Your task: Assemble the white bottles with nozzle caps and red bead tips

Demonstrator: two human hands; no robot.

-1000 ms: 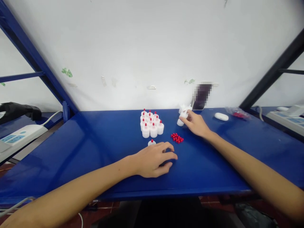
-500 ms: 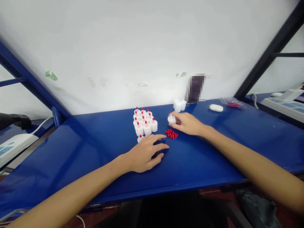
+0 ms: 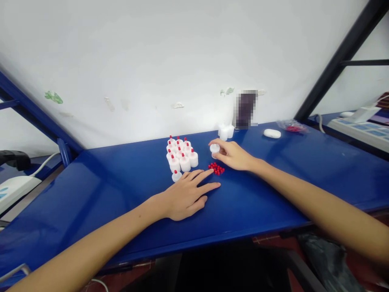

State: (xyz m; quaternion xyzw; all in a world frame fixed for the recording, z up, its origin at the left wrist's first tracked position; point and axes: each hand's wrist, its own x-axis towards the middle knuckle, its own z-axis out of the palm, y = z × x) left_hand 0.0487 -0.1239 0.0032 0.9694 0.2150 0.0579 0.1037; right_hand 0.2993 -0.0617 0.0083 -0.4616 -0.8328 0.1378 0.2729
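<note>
Your right hand [image 3: 232, 156] had a white bottle [image 3: 214, 148] pinched between thumb and fingers, closed only as far as the bottle's width; no red cap showed on it. It was held right of the middle of the worktop [image 3: 258, 202], towards the back edge; whether its base touched the surface, you could not tell. Your left hand [image 3: 184, 196] was spread loosely, fingers apart, with nothing visible in its grasp, between the worktop's middle and its front edge.

The likeliest trouble was at the loose red caps [image 3: 216, 168]: your left index finger reached right to the edge of their pile, so a careless sweep could have scattered them, perhaps over the front edge. A lone capped bottle [image 3: 176, 177] stood just beside your left knuckles, partly hidden by them, and drawing that hand back and leftward might have tipped it. A slack pinch could have let the held bottle drop onto the caps.

Behind the lone bottle, a tight cluster of capped bottles [image 3: 184, 163] stood in the way of any reach towards the back left corner. More white bottles [image 3: 224, 132] stood by the back edge beyond your right hand, with a white case [image 3: 272, 133] and a plastic bag [image 3: 293, 127] towards the back right corner.
</note>
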